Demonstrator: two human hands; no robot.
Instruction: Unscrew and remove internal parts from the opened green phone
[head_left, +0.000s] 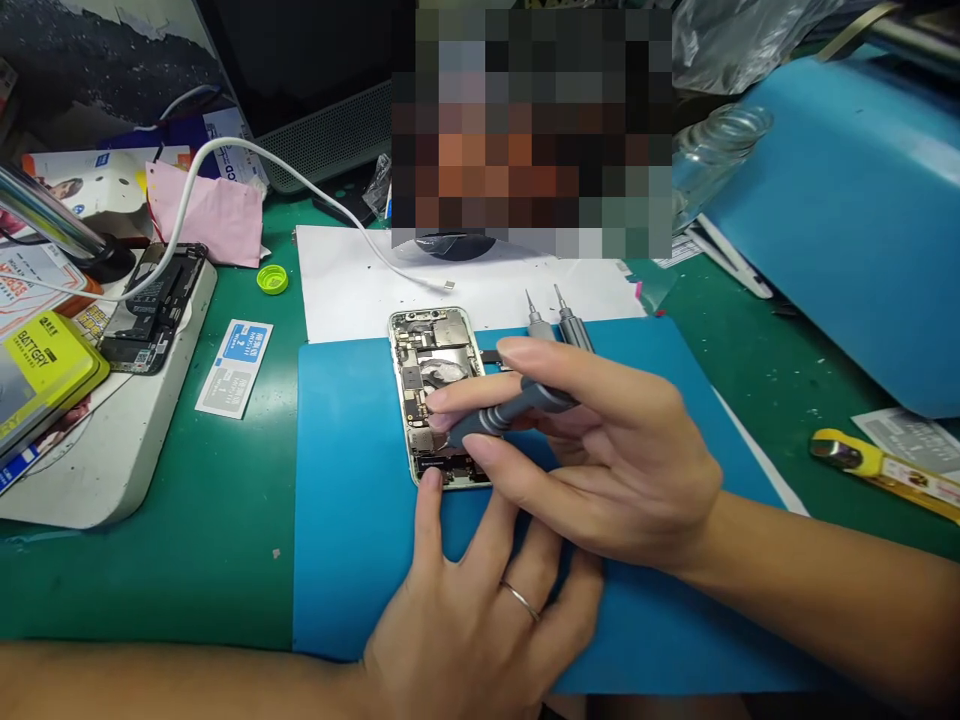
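An opened smartphone (pixel 451 330) lies on the blue mat (pixel 349 540), its inner boards and metal shields exposed. My right hand (pixel 630 450) is closed around a grey screwdriver (pixel 491 415), thumb and fingers along its shaft. The driver is tilted down to the phone's lower part; its tip is hidden or too small to make out. My left hand (pixel 480 610), with a ring on one finger, rests with fingers spread. One of its fingertips touches the phone's bottom edge, and the others reach beneath my right hand. Two more screwdrivers (pixel 555 320) lie just beyond my right hand.
Behind the phone, a white cable (pixel 281 155) ends on a white sheet (pixel 337 285). At left are another opened phone (pixel 161 305), a yellow battery box (pixel 49 370), a card (pixel 234 368) and a green cap (pixel 272 279). A yellow cutter (pixel 885 470) and glass jar (pixel 712 150) sit right.
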